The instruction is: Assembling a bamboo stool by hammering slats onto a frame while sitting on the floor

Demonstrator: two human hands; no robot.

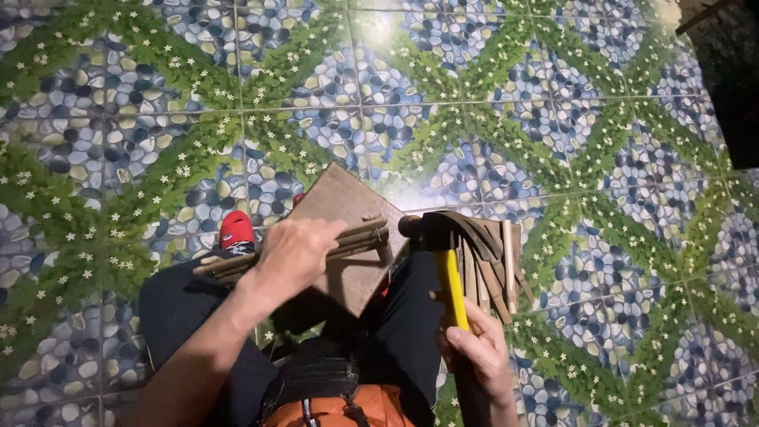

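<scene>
Your left hand (294,251) sits just left of the frame's centre, fingers curled down over a bundle of thin bamboo sticks (360,236). It presses them against a brown wooden board (348,277) that rests across your lap. The sticks run from the lower left, where their ends jut out past your wrist, up toward the right, where they reach almost to the hammer's head. The hand is closed around them, with the thumb side up.

Your right hand (480,353) is at the lower right of centre, wrapped shut round the dark grip of a hammer (451,273). Its yellow shaft points up the frame, and its dark metal head lies at the board's right edge, just beside the tips of the sticks. I cannot tell whether the head touches them.

Directly right of the hammer head, a second bunch of flat wooden strips (494,265) lies fanned on the floor, partly tucked behind the shaft. A red shoe (236,231) shows left of the board, above your dark trouser leg (178,316). An orange garment with a black strap (332,395) fills the bottom centre. The tiled floor (474,95), printed with blue pebbles and green leafy bands, spreads across the rest of the frame.
</scene>
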